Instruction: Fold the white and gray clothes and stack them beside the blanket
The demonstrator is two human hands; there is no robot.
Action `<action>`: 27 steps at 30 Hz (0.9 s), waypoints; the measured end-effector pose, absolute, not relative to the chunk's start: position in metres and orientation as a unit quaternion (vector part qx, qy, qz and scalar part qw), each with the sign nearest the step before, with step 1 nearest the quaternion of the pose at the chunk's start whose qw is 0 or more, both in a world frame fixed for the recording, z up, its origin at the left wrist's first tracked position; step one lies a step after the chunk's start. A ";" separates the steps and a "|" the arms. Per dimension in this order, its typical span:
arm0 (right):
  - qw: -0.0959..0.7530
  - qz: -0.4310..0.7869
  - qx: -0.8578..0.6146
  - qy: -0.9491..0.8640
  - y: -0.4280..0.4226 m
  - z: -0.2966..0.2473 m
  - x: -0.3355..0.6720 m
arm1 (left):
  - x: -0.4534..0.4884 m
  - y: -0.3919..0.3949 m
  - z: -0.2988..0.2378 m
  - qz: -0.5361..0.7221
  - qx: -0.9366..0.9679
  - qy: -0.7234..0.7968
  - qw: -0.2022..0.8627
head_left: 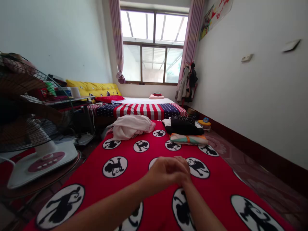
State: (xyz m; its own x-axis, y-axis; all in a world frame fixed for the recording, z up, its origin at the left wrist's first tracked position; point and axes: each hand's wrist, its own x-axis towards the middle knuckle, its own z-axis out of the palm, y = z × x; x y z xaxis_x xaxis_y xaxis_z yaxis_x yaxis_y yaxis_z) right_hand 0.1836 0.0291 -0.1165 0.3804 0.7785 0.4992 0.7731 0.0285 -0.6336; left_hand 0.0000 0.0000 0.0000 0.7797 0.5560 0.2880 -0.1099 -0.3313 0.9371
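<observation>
Red monkey-print cloth (137,165): head view, running near to far, near edge cut off | left hand (166,171) lapped over right hand (184,163) above it, partly hiding it; cannot tell whether either grips | far left white fabric (131,126), far right black clothes (185,127) | left fan (43,136) cropped

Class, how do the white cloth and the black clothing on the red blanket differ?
The white cloth is heaped in loose creases; the black clothing lies flatter and looks folded. The white cloth lies farther left, the black clothing farther right. Both rest on the red blanket, toward its far end.
</observation>
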 end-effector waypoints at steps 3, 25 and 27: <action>0.458 0.007 -0.694 -0.556 0.030 -0.118 0.184 | -0.001 0.093 -0.010 0.277 0.875 0.344 0.197; 0.475 0.031 -0.699 -0.534 0.029 -0.118 0.180 | -0.089 0.282 -0.039 0.102 0.785 0.604 -0.088; 0.473 0.028 -0.701 -0.533 0.029 -0.117 0.180 | -0.090 0.276 -0.043 0.103 0.788 0.604 -0.062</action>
